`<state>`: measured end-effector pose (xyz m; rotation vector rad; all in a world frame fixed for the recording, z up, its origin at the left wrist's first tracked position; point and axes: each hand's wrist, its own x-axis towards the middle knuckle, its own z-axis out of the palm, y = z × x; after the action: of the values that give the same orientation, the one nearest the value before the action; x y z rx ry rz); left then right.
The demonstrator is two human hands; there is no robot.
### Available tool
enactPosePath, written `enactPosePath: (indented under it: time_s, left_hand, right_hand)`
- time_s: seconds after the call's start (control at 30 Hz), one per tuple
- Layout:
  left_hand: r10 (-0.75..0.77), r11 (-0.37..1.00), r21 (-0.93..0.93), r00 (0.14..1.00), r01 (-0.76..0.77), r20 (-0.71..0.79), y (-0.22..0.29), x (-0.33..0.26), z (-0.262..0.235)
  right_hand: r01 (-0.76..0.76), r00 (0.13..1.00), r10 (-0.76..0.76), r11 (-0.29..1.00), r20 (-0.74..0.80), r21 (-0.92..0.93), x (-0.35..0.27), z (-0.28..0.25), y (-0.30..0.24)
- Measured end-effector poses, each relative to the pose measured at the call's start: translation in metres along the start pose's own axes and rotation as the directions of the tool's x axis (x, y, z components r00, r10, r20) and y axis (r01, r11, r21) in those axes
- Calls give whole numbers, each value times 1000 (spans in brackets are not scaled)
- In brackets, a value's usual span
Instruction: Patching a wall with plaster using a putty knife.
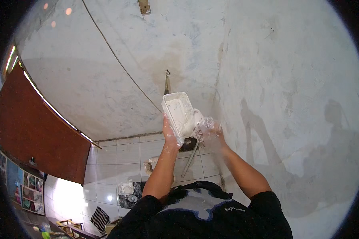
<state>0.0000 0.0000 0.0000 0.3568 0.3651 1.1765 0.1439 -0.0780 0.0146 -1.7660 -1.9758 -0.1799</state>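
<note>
My left hand (170,134) grips the white tub (177,113) before the wall (199,51), open side toward me, long axis slanting upper-left to lower-right. The right hand (217,134) is blurred; I can't tell its fingers' state.

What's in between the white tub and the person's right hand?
In the head view, crumpled see-through plastic smeared with white paste lies between the white tub and the right hand. Blur hides whether it wraps that hand.

1. The tub (177,109) is sitting between the left grip (170,133) and right grip (215,132).
2. The cable (115,55) is crossing before the wall (83,91), left of the tub.
3. The door (40,125) is standing left of the cable.
4. A rod (190,159) is showing between the forearms (160,169).
</note>
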Motion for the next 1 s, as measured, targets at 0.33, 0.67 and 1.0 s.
enactPosePath:
  time_s: [0.33, 0.67, 1.0]
  left_hand:
    - [89, 996, 29, 996, -89, -7, -19, -13, -1]
    - [7, 999, 41, 1000, -8, 24, -21, -34, 2]
    - [-29, 942, -323, 984, 85, 175, 6, -29, -5]
  right_hand:
    - [-552, 834, 515, 789, 200, 270, 17, 14, -41]
    - [-10, 857, 267, 864, -441, 503, 33, 60, 11]
    - [351, 933, -352, 845, -74, 403, 4, -41, 1]
